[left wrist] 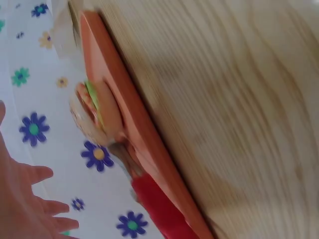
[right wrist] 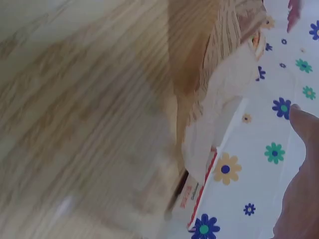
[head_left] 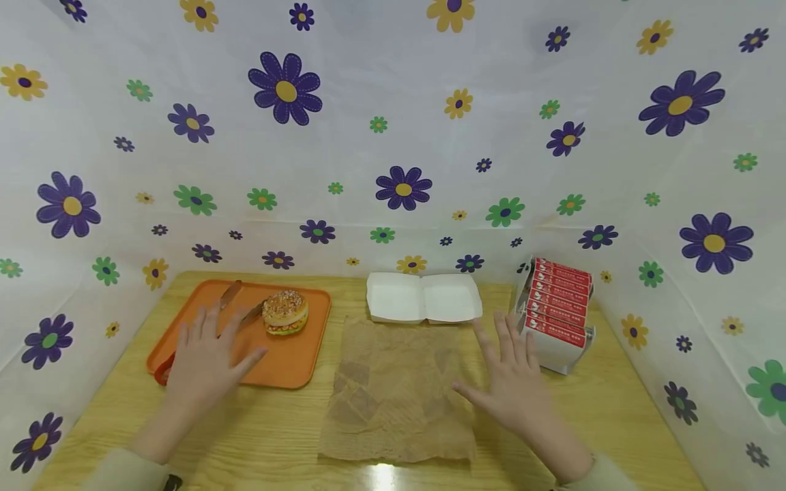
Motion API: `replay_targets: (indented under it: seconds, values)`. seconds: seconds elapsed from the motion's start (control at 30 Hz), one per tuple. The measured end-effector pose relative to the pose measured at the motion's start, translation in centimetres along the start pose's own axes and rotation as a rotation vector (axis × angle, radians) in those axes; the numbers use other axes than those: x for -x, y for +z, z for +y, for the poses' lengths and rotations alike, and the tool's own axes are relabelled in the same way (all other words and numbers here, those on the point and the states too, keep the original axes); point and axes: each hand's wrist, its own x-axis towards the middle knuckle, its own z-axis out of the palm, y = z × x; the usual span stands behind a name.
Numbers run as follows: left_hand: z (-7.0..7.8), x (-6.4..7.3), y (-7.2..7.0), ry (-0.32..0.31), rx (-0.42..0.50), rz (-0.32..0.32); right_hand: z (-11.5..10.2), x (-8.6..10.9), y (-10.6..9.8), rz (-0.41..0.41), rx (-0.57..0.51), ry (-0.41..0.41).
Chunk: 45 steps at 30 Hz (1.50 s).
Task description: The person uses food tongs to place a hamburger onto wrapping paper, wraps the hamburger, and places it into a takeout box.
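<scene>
My left hand [head_left: 205, 358] hovers over the left part of an orange tray [head_left: 279, 372], its fingers spread and nothing held. Partly behind that hand lies a pair of tongs with a red handle [left wrist: 162, 206], its metal ends [head_left: 230, 293] reaching towards a seeded burger [head_left: 285, 311] on the tray. My right hand [head_left: 512, 389], also with spread fingers and holding nothing, is above the wooden table beside the right edge of a creased brown paper sheet [head_left: 399, 382]. Only part of each hand shows in its own wrist view.
Behind the paper an unfolded white box [head_left: 396, 298] lies with both halves facing up. A holder with several red-and-white packets [head_left: 555, 334] stands at the right, just beyond my right hand. Flower-patterned sheeting [head_left: 344, 150] closes off the back and sides of the table [head_left: 270, 436].
</scene>
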Motion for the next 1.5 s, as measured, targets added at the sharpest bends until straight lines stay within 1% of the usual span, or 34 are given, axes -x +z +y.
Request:
replay_targets:
  seconds: [0.13, 0.27, 0.37, 0.47, 0.6, 0.73, 0.87, 0.97, 1.07, 1.2, 1.3, 1.4, 1.5]
  values:
    - [-1.7, -0.2, -0.2, -0.019, 0.043, 0.025, -0.6, -0.3, 1.4, 0.001, 0.018, -0.04]
    - [-3.4, -0.5, 0.3, -0.036, 0.076, 0.056, -1.2, -0.4, 2.6, 0.024, 0.04, -0.097]
    - [-4.6, -0.7, 0.7, -0.062, 0.094, 0.066, -1.5, -0.4, 3.5, 0.027, 0.044, -0.135]
    - [-5.6, -0.8, 1.0, -0.091, 0.121, 0.064, -1.7, -0.2, 4.3, 0.022, 0.034, -0.169]
    - [-6.6, -0.8, 1.5, -0.126, 0.128, 0.045, -1.9, 0.2, 5.2, -0.001, 0.01, -0.225]
    - [-7.3, -0.9, 1.9, -0.159, 0.137, 0.022, -2.0, 0.7, 5.9, -0.036, -0.027, -0.276]
    - [-7.7, -1.0, 2.4, -0.171, 0.145, 0.009, -1.9, 1.1, 6.3, -0.069, -0.05, -0.318]
    - [-8.0, -0.9, 2.8, -0.189, 0.155, -0.018, -1.9, 1.3, 6.4, -0.101, -0.057, -0.341]
    - [-8.2, -0.8, 3.0, -0.216, 0.193, -0.05, -1.8, 1.6, 6.4, -0.124, -0.056, -0.354]
    - [-8.4, -0.8, 3.2, -0.247, 0.238, -0.074, -1.7, 1.8, 6.3, -0.15, -0.063, -0.364]
    - [-8.5, -0.9, 3.4, -0.264, 0.255, -0.093, -1.4, 1.9, 6.5, -0.174, -0.083, -0.369]
    - [-8.7, -1.0, 3.5, -0.284, 0.262, -0.121, -0.9, 2.0, 7.0, -0.157, -0.091, -0.389]
    - [-8.7, -1.1, 3.5, -0.304, 0.254, -0.149, -0.5, 2.2, 7.5, -0.119, -0.088, -0.408]
